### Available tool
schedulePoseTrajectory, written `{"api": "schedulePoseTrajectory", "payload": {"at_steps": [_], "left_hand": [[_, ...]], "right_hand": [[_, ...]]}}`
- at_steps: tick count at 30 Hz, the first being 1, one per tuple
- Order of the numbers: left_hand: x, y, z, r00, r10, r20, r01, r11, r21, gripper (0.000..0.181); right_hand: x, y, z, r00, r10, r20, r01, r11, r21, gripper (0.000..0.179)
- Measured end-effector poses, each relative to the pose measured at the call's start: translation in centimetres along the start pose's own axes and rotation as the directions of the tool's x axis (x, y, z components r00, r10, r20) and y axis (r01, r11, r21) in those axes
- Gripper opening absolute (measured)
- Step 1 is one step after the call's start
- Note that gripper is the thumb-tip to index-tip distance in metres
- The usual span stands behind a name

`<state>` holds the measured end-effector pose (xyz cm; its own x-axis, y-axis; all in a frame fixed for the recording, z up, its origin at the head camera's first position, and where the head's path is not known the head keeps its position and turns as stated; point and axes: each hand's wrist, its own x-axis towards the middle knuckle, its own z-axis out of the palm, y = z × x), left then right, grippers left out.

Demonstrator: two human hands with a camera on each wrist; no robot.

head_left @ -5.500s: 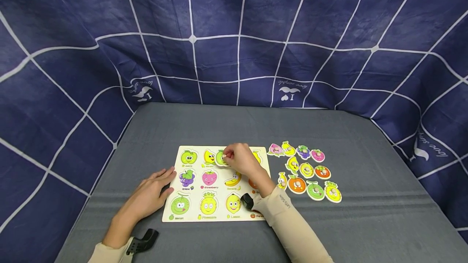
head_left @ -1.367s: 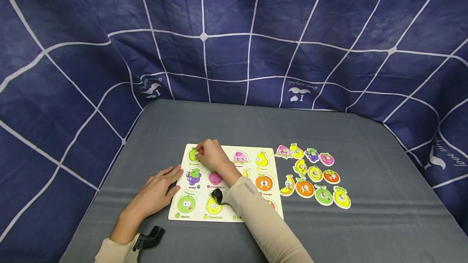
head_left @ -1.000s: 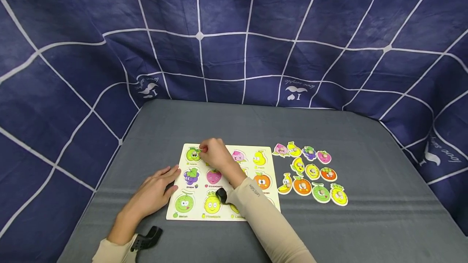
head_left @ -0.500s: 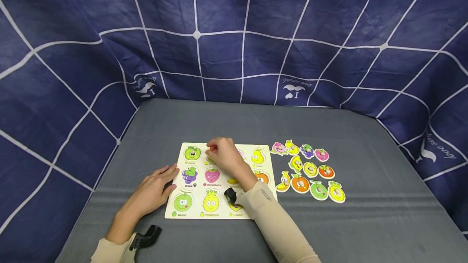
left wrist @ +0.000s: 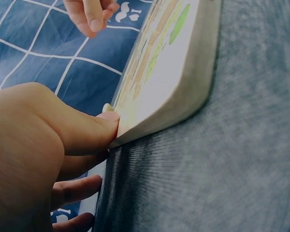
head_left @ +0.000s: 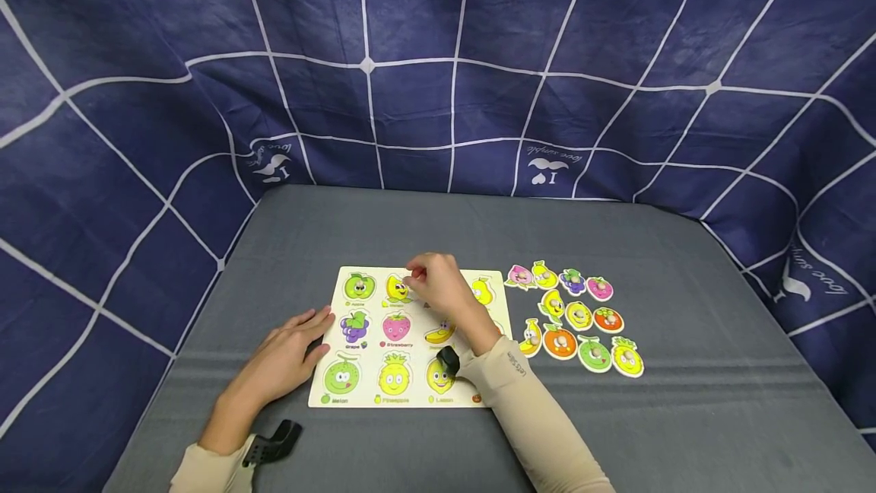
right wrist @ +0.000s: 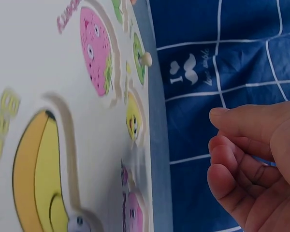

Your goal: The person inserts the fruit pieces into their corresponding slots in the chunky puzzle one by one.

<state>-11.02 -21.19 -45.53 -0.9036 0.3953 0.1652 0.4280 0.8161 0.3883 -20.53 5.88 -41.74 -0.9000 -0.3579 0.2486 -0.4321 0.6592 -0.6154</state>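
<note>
A cream fruit puzzle board [head_left: 368, 371] lies on the grey cloth, with labelled fruit pictures in shallow recesses. My left hand [head_left: 290, 348] rests at its left edge, fingers extended; the left wrist view shows the thumb [left wrist: 99, 130] touching the board's edge. The green apple piece [head_left: 359, 286] sits in the top-left recess, its knob [right wrist: 145, 59] sticking up in the right wrist view. Above the board's upper middle hovers my right hand [head_left: 445, 287], fingers loosely bent and nothing between them. It is just right of the yellow mango picture [head_left: 397, 288] and covers part of the top row.
Several knobbed fruit pieces lie right of the board, including a peach [head_left: 520, 277], grapes [head_left: 572, 282], a banana [head_left: 531, 338], an orange [head_left: 560, 342], a melon [head_left: 594, 354] and a pineapple [head_left: 626, 358]. A blue checked curtain [head_left: 411, 105] stands behind the table.
My right hand carried the apple piece left into the top-left recess, let go of it, and has moved back right over the board. The left hand keeps its place at the edge.
</note>
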Motion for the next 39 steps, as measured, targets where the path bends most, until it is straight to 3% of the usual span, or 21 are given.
{"api": "schedulePoseTrajectory", "payload": {"at_steps": [21, 39], "left_hand": [[0.1, -0.3, 0.1, 1.000, 0.014, 0.005, -0.014, 1.000, 0.005, 0.048], [0.2, -0.3, 0.2, 1.000, 0.023, 0.000, -0.023, 1.000, 0.008, 0.048]], "right_hand": [[-2.1, 4.2, -2.7, 0.996, 0.039, -0.074, -0.042, 0.999, -0.031, 0.012], [-4.4, 6.3, -5.2, 0.985, 0.150, -0.086, -0.153, 0.988, -0.031, 0.017]]}}
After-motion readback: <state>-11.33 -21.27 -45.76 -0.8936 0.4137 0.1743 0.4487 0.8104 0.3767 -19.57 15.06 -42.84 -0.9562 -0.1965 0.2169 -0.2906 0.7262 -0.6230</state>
